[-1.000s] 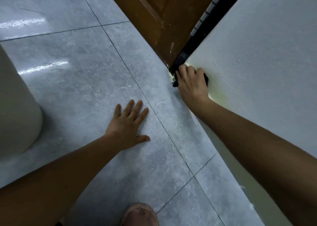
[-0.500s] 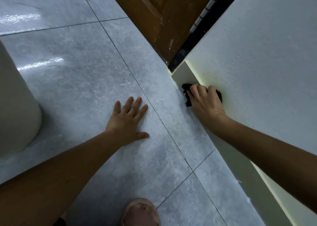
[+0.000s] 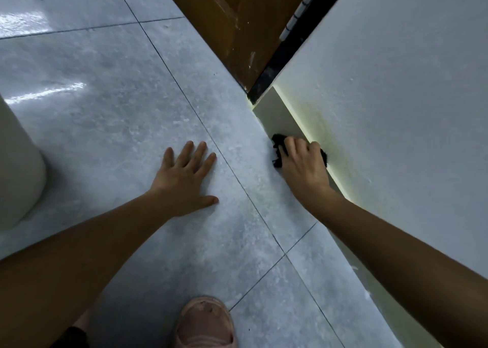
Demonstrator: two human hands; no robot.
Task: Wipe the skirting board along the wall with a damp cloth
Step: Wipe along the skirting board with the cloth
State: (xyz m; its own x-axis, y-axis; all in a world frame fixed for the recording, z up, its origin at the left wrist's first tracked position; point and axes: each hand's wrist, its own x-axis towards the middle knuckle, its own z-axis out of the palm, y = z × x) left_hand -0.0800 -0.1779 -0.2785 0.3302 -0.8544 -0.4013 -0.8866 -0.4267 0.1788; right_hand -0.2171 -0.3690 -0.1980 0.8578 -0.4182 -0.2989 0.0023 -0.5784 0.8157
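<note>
Black crumpled cloth [image 3: 277, 152] bunches under right hand [image 3: 303, 166]'s gripping fingers [image 3: 290, 147] against pale skirting board [image 3: 280, 115]; left hand [image 3: 184, 181] lies splayed flat.

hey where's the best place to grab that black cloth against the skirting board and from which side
Judging by its pose, palm the cloth's bunched middle from the floor side, fingers curling over its top, as the right hand does. It sits pressed flat against the skirting board, so only its room-facing side is open.
</note>
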